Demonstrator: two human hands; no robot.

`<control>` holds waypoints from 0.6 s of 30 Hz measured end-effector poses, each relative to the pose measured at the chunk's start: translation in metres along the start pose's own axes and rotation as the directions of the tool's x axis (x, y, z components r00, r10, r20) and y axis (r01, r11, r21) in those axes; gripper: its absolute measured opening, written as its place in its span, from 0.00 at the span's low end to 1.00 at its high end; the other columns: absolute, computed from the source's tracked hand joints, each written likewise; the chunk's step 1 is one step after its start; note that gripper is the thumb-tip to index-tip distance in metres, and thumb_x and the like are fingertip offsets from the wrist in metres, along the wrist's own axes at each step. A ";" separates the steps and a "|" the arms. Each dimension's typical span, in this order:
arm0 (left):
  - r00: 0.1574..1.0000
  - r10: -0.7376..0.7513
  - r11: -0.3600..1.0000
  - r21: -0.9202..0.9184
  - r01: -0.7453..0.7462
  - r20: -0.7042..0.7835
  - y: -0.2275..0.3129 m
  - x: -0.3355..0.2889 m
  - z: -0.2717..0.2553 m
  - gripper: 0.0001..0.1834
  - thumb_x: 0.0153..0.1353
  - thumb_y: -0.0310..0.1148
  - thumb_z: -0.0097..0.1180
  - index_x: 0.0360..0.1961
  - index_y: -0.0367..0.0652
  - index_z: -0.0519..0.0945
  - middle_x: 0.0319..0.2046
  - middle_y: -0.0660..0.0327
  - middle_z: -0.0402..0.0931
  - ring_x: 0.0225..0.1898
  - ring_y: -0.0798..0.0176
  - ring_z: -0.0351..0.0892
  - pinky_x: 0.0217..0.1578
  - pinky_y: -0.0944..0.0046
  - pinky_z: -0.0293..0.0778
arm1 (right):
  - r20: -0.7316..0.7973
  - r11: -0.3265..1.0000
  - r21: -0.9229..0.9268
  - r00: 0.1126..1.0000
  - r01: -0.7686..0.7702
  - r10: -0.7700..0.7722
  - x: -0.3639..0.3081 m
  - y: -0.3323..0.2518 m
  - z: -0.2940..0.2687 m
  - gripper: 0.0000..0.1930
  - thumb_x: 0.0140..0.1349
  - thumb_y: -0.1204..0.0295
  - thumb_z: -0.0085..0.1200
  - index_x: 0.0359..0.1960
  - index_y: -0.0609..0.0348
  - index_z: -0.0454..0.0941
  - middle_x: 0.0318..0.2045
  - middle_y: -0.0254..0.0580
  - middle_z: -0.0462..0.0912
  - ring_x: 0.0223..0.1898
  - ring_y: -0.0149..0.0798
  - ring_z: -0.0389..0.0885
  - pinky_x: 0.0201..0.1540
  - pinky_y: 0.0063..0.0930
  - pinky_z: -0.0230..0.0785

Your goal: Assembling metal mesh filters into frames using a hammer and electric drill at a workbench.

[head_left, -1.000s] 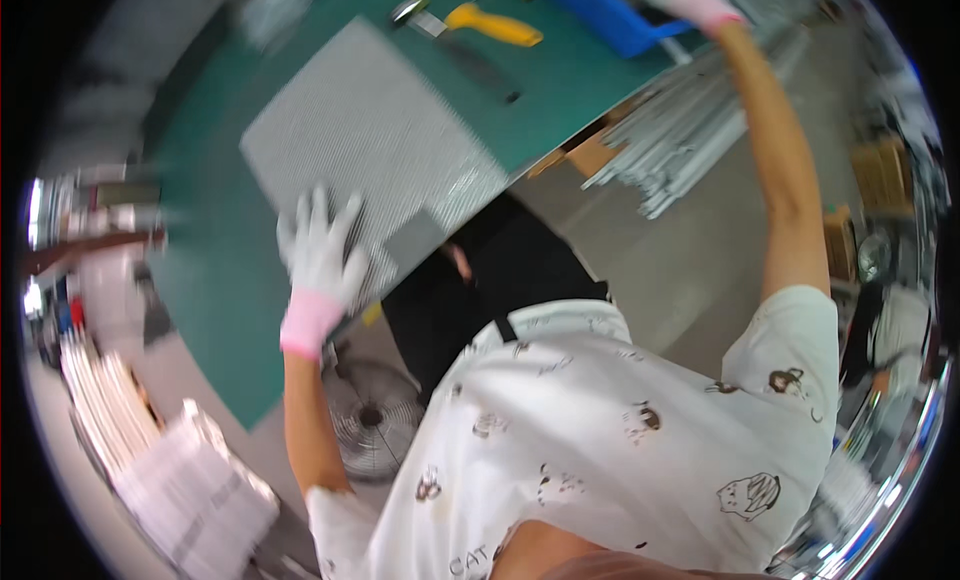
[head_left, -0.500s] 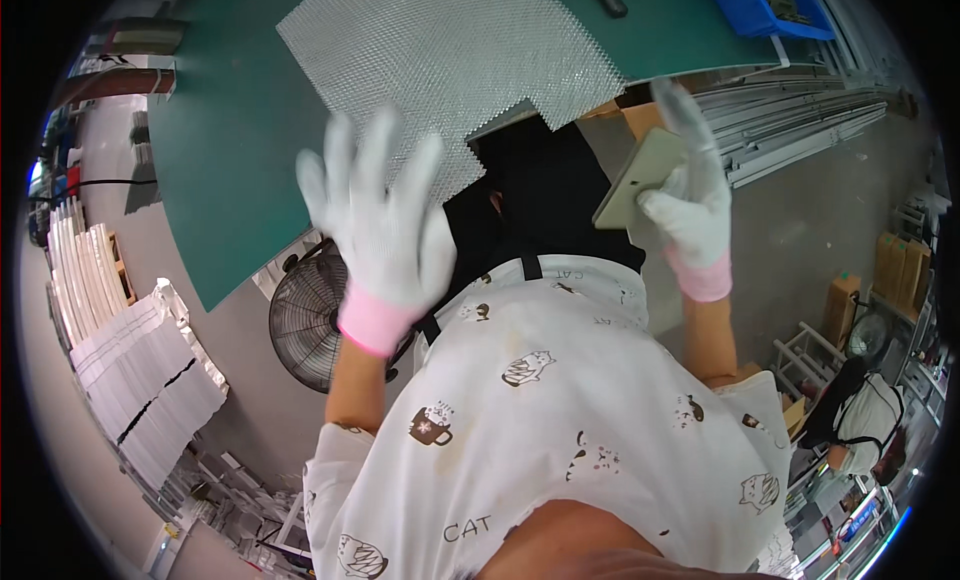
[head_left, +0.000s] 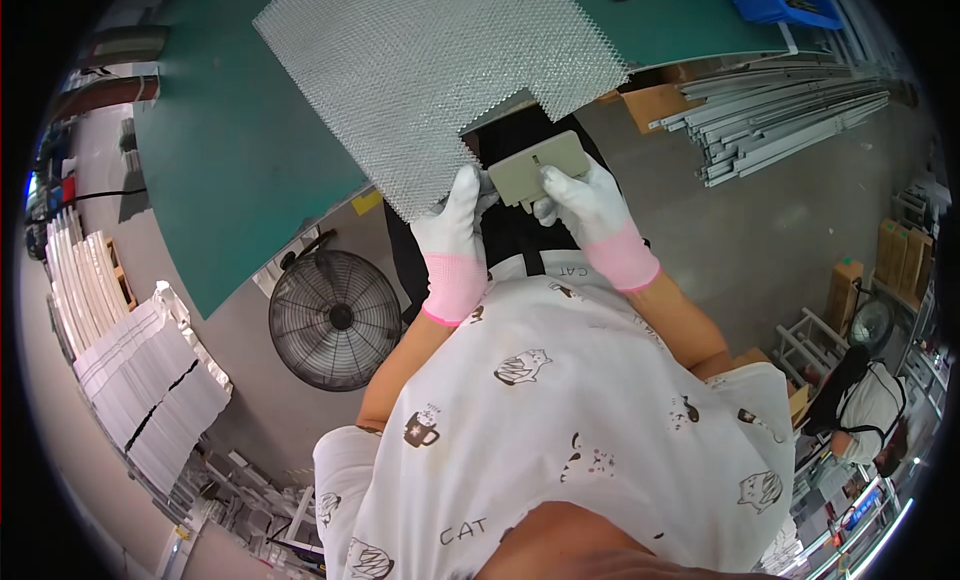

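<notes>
Plate (head_left: 515,177), flat, beige and slotted, is in front of the person's waist, pinched in the right hand (head_left: 594,212); the left hand (head_left: 455,225) has its fingers curled, hold unclear, beside a silvery, notched mesh sheet (head_left: 430,60) on the smooth green tabletop (head_left: 250,170).

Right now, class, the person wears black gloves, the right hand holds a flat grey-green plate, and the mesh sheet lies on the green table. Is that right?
Not quite: the gloves are white with pink cuffs, not black, as the head view shows. The right hand does hold the flat grey-green plate, and the mesh sheet lies on the green table.
</notes>
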State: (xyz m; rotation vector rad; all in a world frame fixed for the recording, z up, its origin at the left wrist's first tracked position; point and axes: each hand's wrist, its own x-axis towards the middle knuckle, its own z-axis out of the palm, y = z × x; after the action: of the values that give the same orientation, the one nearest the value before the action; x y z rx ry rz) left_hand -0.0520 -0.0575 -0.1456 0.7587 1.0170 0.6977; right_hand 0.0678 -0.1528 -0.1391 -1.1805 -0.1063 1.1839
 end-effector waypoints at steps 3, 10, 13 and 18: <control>1.000 0.002 0.995 -0.099 -0.004 -0.020 -0.006 0.002 -0.006 0.11 0.61 0.29 0.58 0.42 0.34 0.76 0.40 0.59 0.76 0.38 0.65 0.77 0.39 0.64 0.75 | 0.001 0.998 -0.036 0.999 -0.043 0.043 0.004 0.005 -0.001 0.14 0.62 0.66 0.51 0.44 0.62 0.70 0.31 0.36 0.77 0.26 0.26 0.76 0.30 0.20 0.70; 0.999 0.052 0.998 -0.039 -0.053 -0.004 -0.008 0.005 -0.009 0.10 0.62 0.30 0.56 0.42 0.38 0.75 0.38 0.60 0.75 0.36 0.66 0.76 0.39 0.64 0.75 | 0.037 0.997 0.013 0.997 -0.071 0.071 0.013 0.002 0.003 0.14 0.61 0.66 0.52 0.43 0.61 0.70 0.31 0.36 0.77 0.26 0.26 0.75 0.29 0.20 0.69; 0.998 0.059 0.998 0.024 -0.060 0.014 -0.008 0.006 -0.010 0.12 0.62 0.32 0.57 0.44 0.39 0.74 0.38 0.61 0.75 0.35 0.66 0.75 0.39 0.66 0.74 | 0.041 0.998 0.025 0.997 -0.064 0.063 0.013 0.002 0.003 0.14 0.62 0.66 0.53 0.44 0.60 0.69 0.31 0.35 0.77 0.27 0.25 0.75 0.29 0.20 0.68; 0.951 -0.157 0.974 -0.117 0.193 0.266 -0.004 -0.010 -0.009 0.19 0.63 0.43 0.54 0.47 0.39 0.71 0.39 0.60 0.73 0.39 0.65 0.73 0.40 0.66 0.70 | 0.046 0.999 0.022 0.998 -0.042 0.041 0.014 0.003 0.001 0.14 0.61 0.66 0.53 0.44 0.61 0.70 0.31 0.36 0.78 0.27 0.26 0.76 0.30 0.20 0.69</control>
State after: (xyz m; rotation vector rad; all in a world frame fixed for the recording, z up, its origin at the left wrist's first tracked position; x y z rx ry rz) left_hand -0.0635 -0.0661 -0.1470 0.6079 0.7791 0.4973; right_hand 0.0714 -0.1415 -0.1477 -1.1409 -0.1024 1.2460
